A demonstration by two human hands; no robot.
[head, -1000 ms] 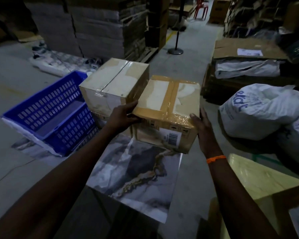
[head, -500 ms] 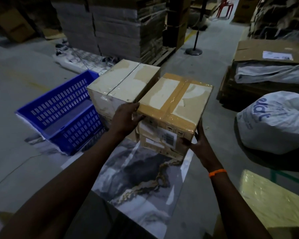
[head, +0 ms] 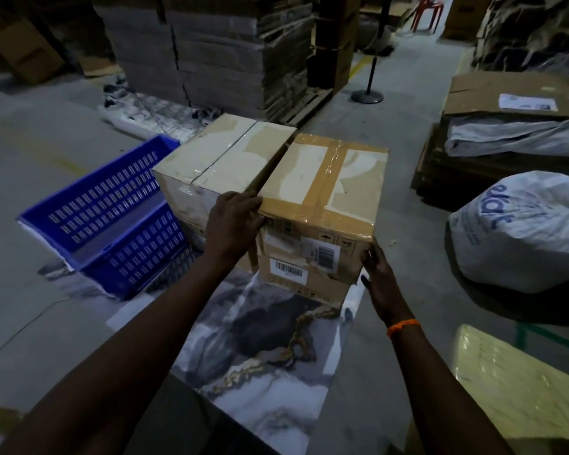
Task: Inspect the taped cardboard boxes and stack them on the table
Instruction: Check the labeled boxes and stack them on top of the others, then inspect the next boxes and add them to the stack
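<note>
Marble table carries stacked taped box, seam pointing away.

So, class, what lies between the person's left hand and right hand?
The head view shows the taped box, resting on a lower box, between the left hand and right hand.

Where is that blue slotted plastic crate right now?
Head view, left side: the blue slotted plastic crate sits tilted beside the pale taped cardboard box, left of the left hand.
</note>
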